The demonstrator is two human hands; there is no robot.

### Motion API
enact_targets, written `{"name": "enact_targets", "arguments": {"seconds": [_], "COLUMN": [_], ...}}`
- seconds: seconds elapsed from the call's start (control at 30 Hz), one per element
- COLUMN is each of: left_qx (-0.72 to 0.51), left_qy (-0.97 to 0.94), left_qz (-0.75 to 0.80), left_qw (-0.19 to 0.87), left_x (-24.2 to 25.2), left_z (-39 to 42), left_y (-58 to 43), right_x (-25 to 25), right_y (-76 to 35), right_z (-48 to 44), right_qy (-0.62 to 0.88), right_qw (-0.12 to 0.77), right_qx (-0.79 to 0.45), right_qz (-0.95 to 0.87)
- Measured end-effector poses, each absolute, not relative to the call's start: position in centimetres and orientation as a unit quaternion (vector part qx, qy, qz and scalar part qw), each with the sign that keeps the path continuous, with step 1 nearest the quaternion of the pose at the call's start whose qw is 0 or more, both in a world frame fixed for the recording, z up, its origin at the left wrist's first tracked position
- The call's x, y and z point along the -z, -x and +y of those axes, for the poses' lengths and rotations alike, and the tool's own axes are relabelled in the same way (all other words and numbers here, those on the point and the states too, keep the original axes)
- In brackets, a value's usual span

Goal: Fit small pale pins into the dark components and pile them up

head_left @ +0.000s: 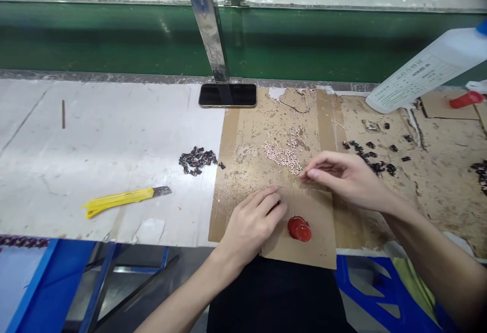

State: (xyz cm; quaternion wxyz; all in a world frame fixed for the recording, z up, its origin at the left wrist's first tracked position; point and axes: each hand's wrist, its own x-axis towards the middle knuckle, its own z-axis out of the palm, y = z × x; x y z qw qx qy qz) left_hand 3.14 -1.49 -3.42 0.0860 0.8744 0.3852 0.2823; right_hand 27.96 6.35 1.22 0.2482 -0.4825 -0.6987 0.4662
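"At the lower right edge of the loose pile of tiny pale pinkish pieces (287, 158), how was the bare right hand (350, 178) set?"

"Its thumb and forefinger tips were drawn close to each other; I could not tell whether they pinched anything."

"And the bare left hand (256, 221)?"

"Its fingers were curled together on a small black piece (279, 201), over the upper left part of a thin brown cardboard square (319, 206)."

"What lay nearest?"

"A shallow round red plastic cap (299, 227) sat on that square, just right of the left hand. Small glossy black pieces were scattered beyond the right wrist (375, 165), and more were heaped left of the pale pile (196, 159)."

"Farther out?"

"A yellow plastic utility knife (125, 201) lay at left, a dark-screened phone (228, 95) behind the pile, and a white plastic bottle (422, 71) stood at far right."
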Motion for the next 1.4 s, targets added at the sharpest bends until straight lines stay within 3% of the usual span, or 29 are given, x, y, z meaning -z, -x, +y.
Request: {"name": "enact_targets", "arguments": {"seconds": [0.1, 0.33, 0.57, 0.7, 0.9, 1.07, 1.17, 1.33, 1.4], "left_qx": [-0.276, -0.276, -0.281, -0.285, -0.291, -0.343, -0.399, -0.472, -0.483], "left_qy": [-0.873, -0.869, -0.869, -0.866, -0.861, -0.838, -0.796, -0.702, -0.690], "left_qz": [0.392, 0.404, 0.400, 0.406, 0.410, 0.414, 0.438, 0.413, 0.390], "left_qw": [0.083, 0.073, 0.069, 0.068, 0.074, 0.092, 0.122, 0.337, 0.372], "left_x": [3.4, 3.6, 3.6, 3.8, 4.0, 3.7, 1.6, -2.8, -3.6], "left_z": [-1.6, -1.4, -1.3, -0.6, 1.7, 2.1, 1.2, -0.6, -0.9], "left_y": [-3.0, -3.1, -3.1, -3.5, -4.2, -4.2, -4.6, -6.0, -6.5], "right_x": [-0.1, 1.6, 1.1, 0.8, -1.5, -2.1, -2.4, -3.4, -3.7], "right_y": [-26.9, -25.4, -24.0, -24.3, -27.6, -28.6, -27.9, -27.2, -27.1], "right_z": [6.4, 7.6, 7.1, 7.6, 6.3, 2.4, 0.4, -1.2, -1.4], "right_qy": [0.459, 0.448, 0.418, 0.459, 0.536, 0.537, 0.525, 0.474, 0.470], "right_qw": [0.237, 0.314, 0.287, 0.341, 0.507, 0.474, 0.451, 0.425, 0.427], "right_qx": [-0.483, -0.457, -0.471, -0.458, -0.468, -0.538, -0.577, -0.593, -0.573], "right_qz": [-0.707, -0.701, -0.722, -0.681, -0.487, -0.444, -0.434, -0.493, -0.519]}}
